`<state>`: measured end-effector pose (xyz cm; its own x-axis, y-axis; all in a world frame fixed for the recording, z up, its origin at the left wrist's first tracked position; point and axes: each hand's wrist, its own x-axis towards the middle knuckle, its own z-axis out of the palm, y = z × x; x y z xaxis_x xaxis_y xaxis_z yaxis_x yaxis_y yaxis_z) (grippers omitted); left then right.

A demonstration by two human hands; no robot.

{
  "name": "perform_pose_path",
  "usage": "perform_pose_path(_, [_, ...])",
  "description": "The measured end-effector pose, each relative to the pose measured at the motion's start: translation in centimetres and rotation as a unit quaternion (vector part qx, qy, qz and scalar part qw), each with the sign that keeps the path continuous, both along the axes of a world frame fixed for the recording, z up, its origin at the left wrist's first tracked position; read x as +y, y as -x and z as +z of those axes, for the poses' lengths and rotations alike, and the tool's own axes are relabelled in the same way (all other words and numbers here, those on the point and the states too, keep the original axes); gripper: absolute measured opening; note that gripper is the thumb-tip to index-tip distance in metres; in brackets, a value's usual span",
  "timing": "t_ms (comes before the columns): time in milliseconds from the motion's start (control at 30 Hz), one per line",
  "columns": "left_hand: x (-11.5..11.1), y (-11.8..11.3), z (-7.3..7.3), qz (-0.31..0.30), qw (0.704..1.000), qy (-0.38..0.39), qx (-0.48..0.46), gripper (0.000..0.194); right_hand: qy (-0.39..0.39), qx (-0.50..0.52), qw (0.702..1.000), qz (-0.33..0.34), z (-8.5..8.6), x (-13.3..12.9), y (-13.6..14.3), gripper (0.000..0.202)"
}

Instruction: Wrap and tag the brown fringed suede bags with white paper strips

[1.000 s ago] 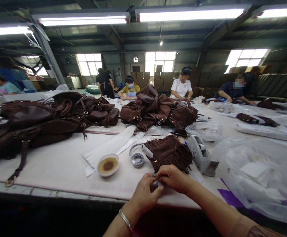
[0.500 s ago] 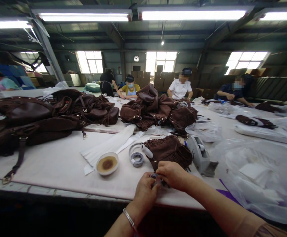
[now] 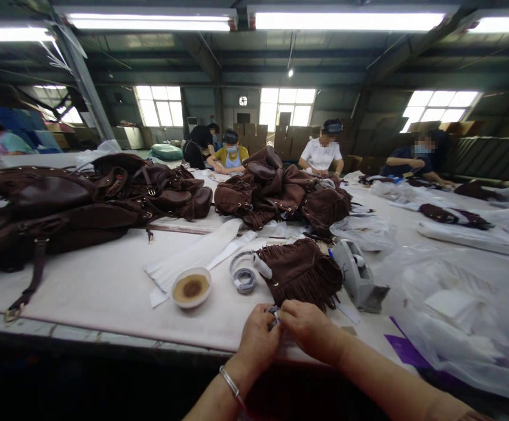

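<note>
Near the table's front edge, my left hand [image 3: 260,334] is closed around a small grey coiled strap [image 3: 273,316]. My right hand [image 3: 309,328] touches it from the other side with its fingers pinched; most of the strap is hidden between the hands. Just beyond them lies a dark brown fringed bag [image 3: 300,270]. Left of the bag is another grey coil [image 3: 244,280] with a white wrapped piece [image 3: 262,266]. A shallow bowl [image 3: 191,287] of brownish contents stands further left.
Brown bags are heaped at the left [image 3: 52,196] and centre [image 3: 283,190]. A grey tape dispenser [image 3: 359,275] stands right of the fringed bag. Clear plastic bags [image 3: 451,310] cover the right side. White paper [image 3: 197,254] lies behind the bowl. Several people work across the table.
My right hand has lowered and turned, its fingers now close against my left hand. Less of the grey strap shows. Across the table, the person in black has shifted.
</note>
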<state>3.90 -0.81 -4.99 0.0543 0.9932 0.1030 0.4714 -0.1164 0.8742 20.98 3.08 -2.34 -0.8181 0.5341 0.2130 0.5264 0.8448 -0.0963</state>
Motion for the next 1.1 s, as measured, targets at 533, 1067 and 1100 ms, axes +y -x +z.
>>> perform_pose_path(533, [-0.4, -0.1, 0.0, -0.027, 1.0, -0.007, 0.013, 0.015, 0.265, -0.069, 0.962, -0.016, 4.7, 5.4, 1.9, 0.019])
perform_pose_path(1067, [-0.5, 0.0, 0.2, -0.035, 0.999, -0.001, 0.005, 0.018, 0.186, -0.086, 0.979, 0.018, 3.6, 4.5, 1.7, 0.017])
perform_pose_path(1100, [-0.5, 0.0, 0.2, -0.037, 0.999, -0.001, 0.006, 0.018, 0.18, -0.085, 0.98, 0.008, 3.5, 4.2, 1.7, 0.016])
